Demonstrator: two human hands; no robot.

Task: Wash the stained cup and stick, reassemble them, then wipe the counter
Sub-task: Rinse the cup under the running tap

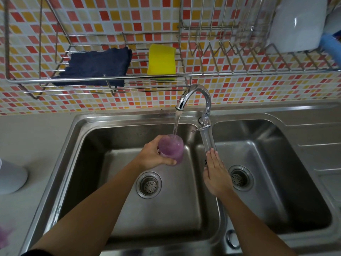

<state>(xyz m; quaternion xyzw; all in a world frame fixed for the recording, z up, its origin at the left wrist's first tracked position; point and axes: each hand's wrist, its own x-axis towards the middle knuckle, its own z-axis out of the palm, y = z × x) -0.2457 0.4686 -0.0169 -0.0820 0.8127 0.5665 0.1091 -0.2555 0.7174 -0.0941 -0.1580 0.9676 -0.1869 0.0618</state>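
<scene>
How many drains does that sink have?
2. One drain sits in the left basin, below the held cup; the other is in the right basin, just beside the right hand. None seems hidden.

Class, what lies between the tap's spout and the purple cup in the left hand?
In the head view, a thin stream of running water falls from the spout into the cup, which the left hand grips. Nothing else lies between them.

A white dish [297,24] stands upright in the wire rack [258,72].
</scene>
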